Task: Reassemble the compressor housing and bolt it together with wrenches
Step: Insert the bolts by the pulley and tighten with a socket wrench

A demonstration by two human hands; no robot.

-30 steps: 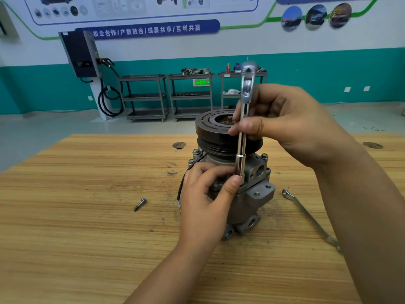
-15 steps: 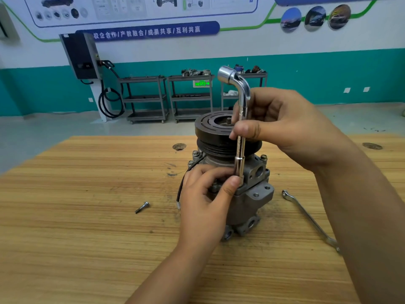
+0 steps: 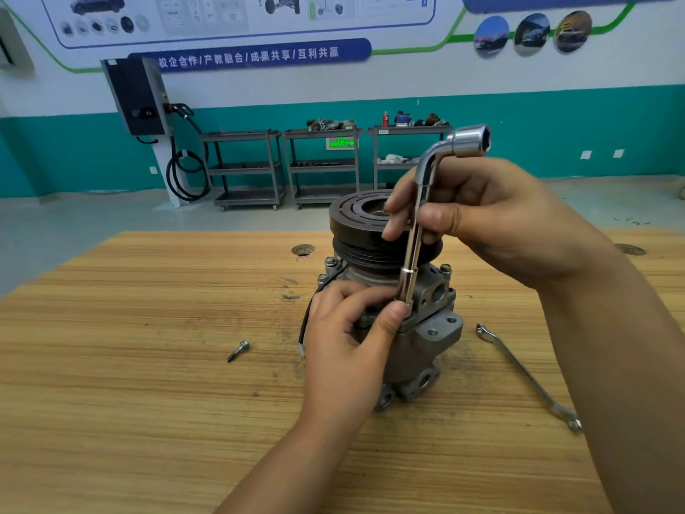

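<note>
Compressor housing (image 3: 422, 339): stands upright mid-counter (image 3: 148, 402), pulley (image 3: 356, 217) uppermost
Step in hand: we judge a flange bolt is being run down with the L-shaped socket wrench (image 3: 415, 239), which stands near vertical with its lower socket at the flange
Right hand (image 3: 500, 217): pinches the wrench shank
Left hand (image 3: 344, 343): thumb and fingers pinch the lower socket
Next move: we would turn the shank, holding it plumb; the loose bolt (image 3: 238, 351) likely follows
Hidden: we cannot see the bolt head under the socket, nor the housing's far side

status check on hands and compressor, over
Right hand pinches L-socket wrench shaft. Left hand pinches its lower socket, down on compressor housing. Spare bolt, flat wrench lie clear on table.
</note>
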